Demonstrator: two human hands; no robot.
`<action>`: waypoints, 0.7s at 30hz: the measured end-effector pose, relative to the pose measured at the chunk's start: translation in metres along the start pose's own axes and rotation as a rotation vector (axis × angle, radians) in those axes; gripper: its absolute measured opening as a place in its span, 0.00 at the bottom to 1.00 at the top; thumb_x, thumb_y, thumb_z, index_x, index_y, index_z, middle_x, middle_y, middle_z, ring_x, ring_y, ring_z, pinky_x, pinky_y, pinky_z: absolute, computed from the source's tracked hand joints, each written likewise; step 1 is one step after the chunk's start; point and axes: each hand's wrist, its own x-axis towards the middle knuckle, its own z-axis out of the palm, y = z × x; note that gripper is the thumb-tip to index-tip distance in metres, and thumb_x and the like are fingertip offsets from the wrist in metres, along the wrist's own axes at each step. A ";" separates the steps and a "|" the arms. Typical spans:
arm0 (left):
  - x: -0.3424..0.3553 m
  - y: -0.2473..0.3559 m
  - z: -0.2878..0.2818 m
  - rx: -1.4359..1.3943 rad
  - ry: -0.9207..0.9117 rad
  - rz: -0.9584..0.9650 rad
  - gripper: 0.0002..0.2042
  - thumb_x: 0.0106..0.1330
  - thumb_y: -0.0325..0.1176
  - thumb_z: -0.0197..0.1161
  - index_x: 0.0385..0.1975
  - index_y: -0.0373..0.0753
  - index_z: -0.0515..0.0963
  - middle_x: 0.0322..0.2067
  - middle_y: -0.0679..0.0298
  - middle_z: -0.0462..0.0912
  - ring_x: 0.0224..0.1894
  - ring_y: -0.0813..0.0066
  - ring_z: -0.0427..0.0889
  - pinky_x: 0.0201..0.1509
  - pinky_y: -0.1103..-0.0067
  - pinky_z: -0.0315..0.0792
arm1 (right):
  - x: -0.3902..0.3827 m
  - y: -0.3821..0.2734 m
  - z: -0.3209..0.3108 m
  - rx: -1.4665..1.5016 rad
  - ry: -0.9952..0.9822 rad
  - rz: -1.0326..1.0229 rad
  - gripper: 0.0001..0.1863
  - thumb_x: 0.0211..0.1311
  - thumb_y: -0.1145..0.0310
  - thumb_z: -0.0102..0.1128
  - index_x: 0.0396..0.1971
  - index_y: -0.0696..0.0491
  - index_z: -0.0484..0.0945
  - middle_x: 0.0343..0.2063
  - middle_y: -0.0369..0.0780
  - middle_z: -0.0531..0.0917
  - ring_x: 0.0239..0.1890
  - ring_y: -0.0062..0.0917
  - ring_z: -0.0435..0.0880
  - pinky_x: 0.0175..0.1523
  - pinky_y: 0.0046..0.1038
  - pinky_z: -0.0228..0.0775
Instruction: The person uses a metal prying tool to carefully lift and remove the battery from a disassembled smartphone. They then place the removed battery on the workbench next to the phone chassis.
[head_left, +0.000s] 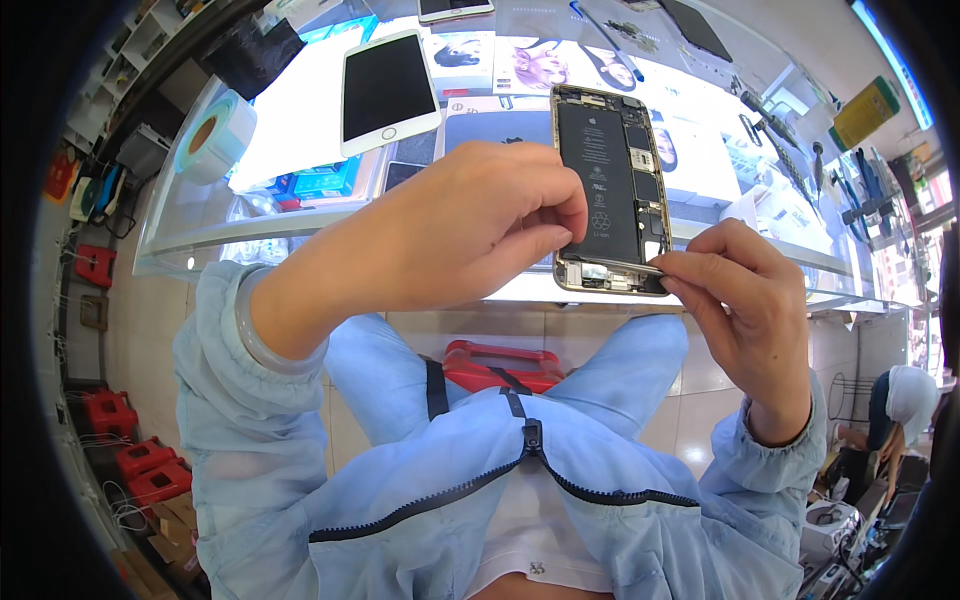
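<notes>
Left grip (505, 220) over opened phone (597, 165) — right grip (748, 290) at lower-right corner

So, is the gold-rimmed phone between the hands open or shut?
Open: the gold-rimmed phone shows its black rectangular battery and bare circuit parts.

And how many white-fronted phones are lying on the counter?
2: the nearer white-fronted phone lies beyond the left hand, left of the opened phone; the farther white-fronted phone is cut off by the picture's top edge. Others may be hidden.
</notes>
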 end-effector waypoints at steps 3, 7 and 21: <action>0.000 0.001 0.000 -0.009 -0.012 -0.017 0.04 0.59 0.23 0.59 0.32 0.33 0.77 0.28 0.62 0.75 0.26 0.72 0.74 0.28 0.80 0.67 | -0.001 -0.001 0.003 -0.020 0.037 -0.016 0.06 0.49 0.78 0.66 0.30 0.54 0.82 0.24 0.37 0.77 0.20 0.27 0.78 0.23 0.27 0.68; -0.001 0.004 -0.001 -0.005 -0.029 -0.022 0.07 0.56 0.27 0.65 0.33 0.34 0.77 0.28 0.64 0.75 0.27 0.74 0.74 0.28 0.81 0.67 | -0.005 0.001 0.010 -0.077 0.124 -0.089 0.09 0.45 0.79 0.66 0.29 0.54 0.82 0.24 0.37 0.78 0.20 0.27 0.78 0.23 0.26 0.67; 0.000 0.004 0.004 0.036 -0.034 -0.004 0.14 0.50 0.33 0.73 0.32 0.36 0.76 0.29 0.66 0.74 0.28 0.74 0.73 0.28 0.81 0.68 | -0.011 0.001 0.006 -0.107 0.155 -0.131 0.12 0.43 0.80 0.67 0.32 0.55 0.83 0.26 0.38 0.77 0.19 0.23 0.76 0.22 0.24 0.65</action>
